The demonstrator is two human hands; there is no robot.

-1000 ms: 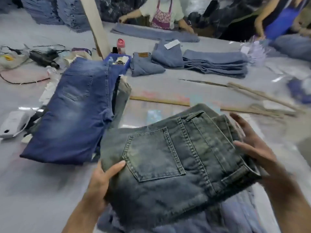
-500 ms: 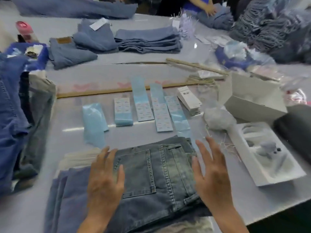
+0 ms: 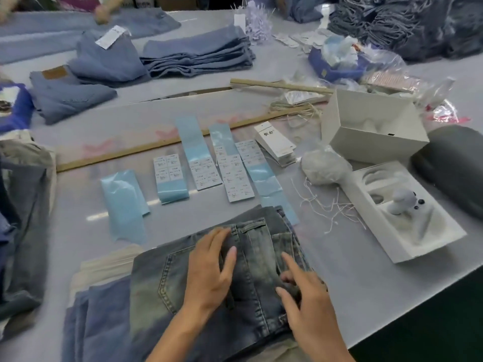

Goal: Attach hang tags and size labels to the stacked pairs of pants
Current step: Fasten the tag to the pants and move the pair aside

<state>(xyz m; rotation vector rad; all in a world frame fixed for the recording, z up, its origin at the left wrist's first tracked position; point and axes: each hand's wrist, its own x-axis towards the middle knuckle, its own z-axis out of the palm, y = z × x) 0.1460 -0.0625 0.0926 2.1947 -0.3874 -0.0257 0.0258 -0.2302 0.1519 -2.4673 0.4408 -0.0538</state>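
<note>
Two bare hands rest on the top pair of grey washed jeans (image 3: pixel 209 296) at the lower centre of the frame, atop a stack of folded pants (image 3: pixel 102 309). The left hand (image 3: pixel 209 275) lies flat with fingers spread, pressing the waistband area, probably to keep the cloth still; the right hand (image 3: pixel 308 307) has its forefinger extended and the other fingers loosely curled against the denim, holding nothing (whether it nips a fold cannot be told). Just above the jeans, at mid-frame, strips of size labels (image 3: pixel 235 173) on blue backing lie side by side, likely sorted by size for quick picking. A bundle of hang tags (image 3: pixel 277 143) sits to their right, with loose tag strings (image 3: pixel 321 202) nearby, all within easy reach on the table (image 3: pixel 352 296).
</note>
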